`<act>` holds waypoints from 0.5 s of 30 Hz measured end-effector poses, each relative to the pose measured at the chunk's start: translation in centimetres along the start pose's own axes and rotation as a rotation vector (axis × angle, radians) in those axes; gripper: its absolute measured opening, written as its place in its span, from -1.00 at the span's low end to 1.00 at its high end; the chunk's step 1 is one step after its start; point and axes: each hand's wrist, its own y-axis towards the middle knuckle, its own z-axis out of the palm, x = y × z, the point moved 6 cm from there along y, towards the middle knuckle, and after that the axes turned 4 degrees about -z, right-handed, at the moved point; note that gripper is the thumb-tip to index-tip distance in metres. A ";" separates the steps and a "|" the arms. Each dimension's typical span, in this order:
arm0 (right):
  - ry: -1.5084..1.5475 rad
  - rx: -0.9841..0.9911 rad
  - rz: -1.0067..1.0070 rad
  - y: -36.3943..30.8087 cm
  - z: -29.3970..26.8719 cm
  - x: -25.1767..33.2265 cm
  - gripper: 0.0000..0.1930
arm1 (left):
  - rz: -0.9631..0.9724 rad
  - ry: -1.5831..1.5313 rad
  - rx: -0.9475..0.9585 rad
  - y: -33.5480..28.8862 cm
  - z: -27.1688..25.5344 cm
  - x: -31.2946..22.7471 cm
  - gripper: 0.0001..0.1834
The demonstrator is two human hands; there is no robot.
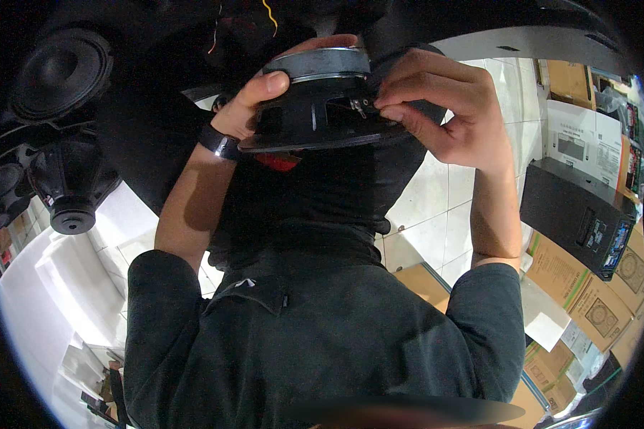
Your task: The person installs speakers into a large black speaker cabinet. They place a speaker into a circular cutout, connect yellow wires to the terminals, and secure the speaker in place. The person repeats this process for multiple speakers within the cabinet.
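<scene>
A round loudspeaker driver (pixel 293 120) with a black frame is held up in front of me, its silver-grey magnet (pixel 320 64) uppermost and its wide rim below. My left hand (pixel 254 100) grips it from the left side, thumb on the magnet's edge, other fingers mostly hidden behind. At the driver's right side sits a small metal terminal (pixel 360 107). My right hand (pixel 444 104) is beside that terminal, thumb and forefinger pinched together; what lies between the fingertips is too small to make out.
Loose yellow wire (pixel 270 18) and a thin reddish wire (pixel 215 32) hang above. Another large speaker (pixel 61 75) and a cone-shaped driver (pixel 74 179) are at left, near white sheeting (pixel 79 279). Rightward stand a black cabinet (pixel 576 214) and cardboard boxes (pixel 601 311) on tiled floor (pixel 426 207).
</scene>
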 end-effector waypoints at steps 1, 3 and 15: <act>0.005 -0.007 0.005 -0.3 0.1 0.0 -0.88 | -0.014 -0.001 0.004 0.0 0.1 0.3 0.25; 0.022 -0.015 0.027 -0.7 0.2 -0.3 -0.89 | -0.030 -0.014 0.005 0.1 0.0 0.9 0.28; 0.563 -0.119 0.277 -2.2 1.1 -2.3 -0.92 | -0.037 -0.107 0.043 0.4 -0.2 3.2 0.22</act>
